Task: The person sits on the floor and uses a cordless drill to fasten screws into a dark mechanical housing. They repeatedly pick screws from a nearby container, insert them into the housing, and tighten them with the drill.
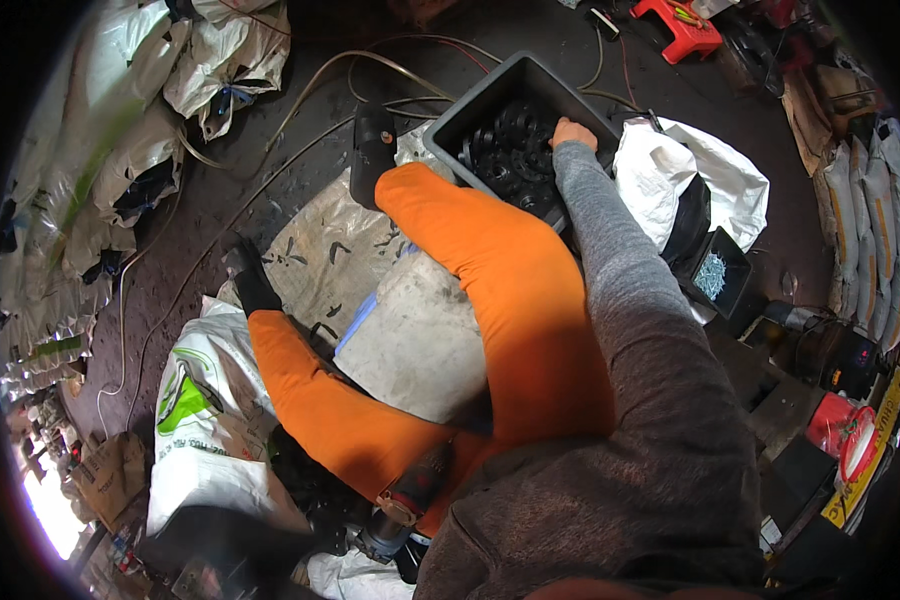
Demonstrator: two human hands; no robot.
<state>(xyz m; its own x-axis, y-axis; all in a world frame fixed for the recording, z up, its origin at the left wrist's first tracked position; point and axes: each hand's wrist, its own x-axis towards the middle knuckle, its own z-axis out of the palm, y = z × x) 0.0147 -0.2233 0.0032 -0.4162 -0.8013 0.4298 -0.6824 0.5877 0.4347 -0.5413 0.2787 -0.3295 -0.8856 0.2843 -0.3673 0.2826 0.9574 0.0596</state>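
Note:
My right hand point(574, 133) is inside a grey plastic bin point(450, 115), close to its right-hand wall. Its fingers look curled closed, and whatever they may hold is hidden. Black round, ring-like parts point(515, 135) lie heaped in the bin, just left of the hand. My right arm stretches across the bin's near right side. No left hand shows in the picture. Low in the middle, against my orange-trousered leg, rests a black and red power tool point(415, 490), partly in shadow.
White sacks point(660, 170) lie right of the bin, beside a small black tray point(735, 270) of screws. A red stool point(675, 30) stands far right. Hoses point(310, 95) cross the floor. A pale sheet point(420, 330) lies between my legs; a white sack point(210, 400) stands left.

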